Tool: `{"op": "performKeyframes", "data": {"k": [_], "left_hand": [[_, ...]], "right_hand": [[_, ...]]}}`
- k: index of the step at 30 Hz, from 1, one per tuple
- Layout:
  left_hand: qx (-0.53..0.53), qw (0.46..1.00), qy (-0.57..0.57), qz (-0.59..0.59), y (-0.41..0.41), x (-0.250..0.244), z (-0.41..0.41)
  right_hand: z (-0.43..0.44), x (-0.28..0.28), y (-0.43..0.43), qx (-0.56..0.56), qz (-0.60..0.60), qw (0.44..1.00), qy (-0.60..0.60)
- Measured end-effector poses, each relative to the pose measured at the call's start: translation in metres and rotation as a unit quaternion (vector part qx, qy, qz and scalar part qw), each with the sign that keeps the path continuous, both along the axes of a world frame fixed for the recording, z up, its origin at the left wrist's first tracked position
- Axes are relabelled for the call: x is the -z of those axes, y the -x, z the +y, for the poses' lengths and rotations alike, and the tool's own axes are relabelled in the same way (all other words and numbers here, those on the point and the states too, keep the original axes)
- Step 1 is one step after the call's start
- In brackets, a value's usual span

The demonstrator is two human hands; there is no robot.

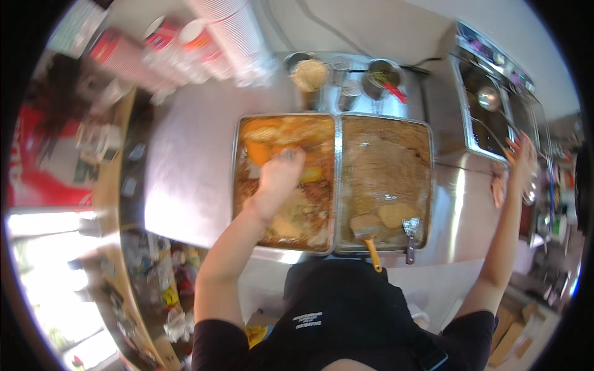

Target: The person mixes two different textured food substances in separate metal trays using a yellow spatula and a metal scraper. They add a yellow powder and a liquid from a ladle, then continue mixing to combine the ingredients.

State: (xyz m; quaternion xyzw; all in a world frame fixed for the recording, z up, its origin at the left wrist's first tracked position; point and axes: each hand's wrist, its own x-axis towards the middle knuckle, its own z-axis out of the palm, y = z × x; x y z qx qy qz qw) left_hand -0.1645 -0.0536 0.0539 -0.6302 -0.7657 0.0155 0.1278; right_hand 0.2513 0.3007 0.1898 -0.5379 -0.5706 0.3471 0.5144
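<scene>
My left hand (282,168) is curled over the left griddle pan (237,181), and blur hides whether anything is in its fingers. Under and around it lie yellow-orange food, which looks like spread egg (260,150), and browned bits in oil. My right hand (522,150) reaches to the right, at the handles of a metal ladle (488,99) and another long utensil that rest in a liquid-filled metal basin (473,134). Its grip on them is too blurred to make out.
An oily right griddle pan (385,167) holds a yellow-handled scraper (372,255), a dark-handled metal spatula (410,246) and a pale flat round (397,215). Behind stand a container of pale food (310,75) and a pot with a red-handled utensil (384,76). Stacked paper cups (227,32) rise at back left.
</scene>
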Motion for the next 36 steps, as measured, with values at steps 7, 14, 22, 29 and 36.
{"op": "performKeyframes", "data": {"k": [7,14,22,29,36], "left_hand": [[-0.056,0.998,0.029,-0.004,0.026,-0.024,-0.026],[-0.099,0.992,0.076,0.000,0.044,0.000,-0.030],[-0.054,0.997,0.038,-0.042,0.010,0.008,-0.001],[-0.073,0.996,0.038,-0.028,0.011,-0.015,-0.017],[-0.124,0.992,0.026,0.018,0.055,0.019,-0.038]], "right_hand": [[0.178,0.118,-0.054,-0.089,-0.354,0.898,-0.246],[0.208,0.153,-0.032,0.033,0.078,0.991,0.105],[0.190,0.119,-0.064,0.029,0.240,0.967,0.086],[0.167,0.056,-0.120,-0.006,0.181,0.977,0.111],[0.095,-0.005,-0.126,-0.101,0.108,0.987,0.066]]}}
